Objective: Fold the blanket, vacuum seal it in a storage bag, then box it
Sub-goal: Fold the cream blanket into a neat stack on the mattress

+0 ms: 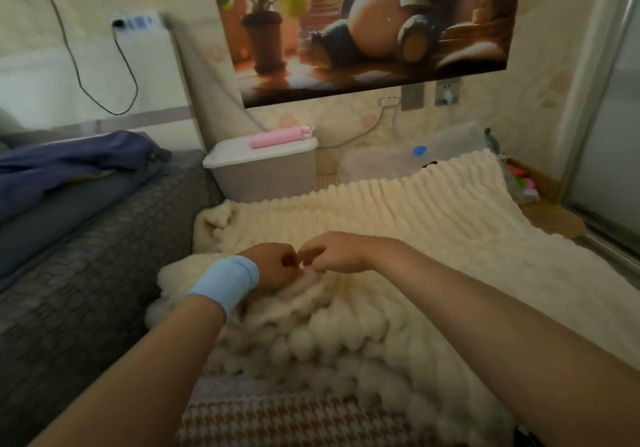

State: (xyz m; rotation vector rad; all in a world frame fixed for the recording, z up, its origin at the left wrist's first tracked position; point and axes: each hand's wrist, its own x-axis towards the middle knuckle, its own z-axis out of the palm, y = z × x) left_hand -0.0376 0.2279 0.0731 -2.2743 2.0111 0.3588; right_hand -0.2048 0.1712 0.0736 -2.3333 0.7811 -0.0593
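**A:** Where is the blanket?

**B:** The cream, ribbed blanket is spread over the floor, running from the person's knees to the far wall. Its near end is bunched into thick folds, which lie on a brown-and-white checked rug.

**A:** And the hands?

**B:** They meet over that bunched end. The left hand, with a light blue wristband, has its fingers curled into a raised fold of the blanket and grips it. The right hand is just beside it, with its fingers bent and their tips touching the left hand's. Whether those fingers pinch any cloth cannot be told.

**A:** What about the other things for the job?

**B:** A pale box with its white lid on stands beyond the blanket's far left corner, against the wall. A pink roll-shaped thing lies on the lid. To its right, a clear storage bag with a blue cap lies by the wall, just past the blanket's far edge.

**A:** And around them?

**B:** A grey sofa runs along the left side with blue cloth heaped on it. A cartoon poster hangs on the wall above.
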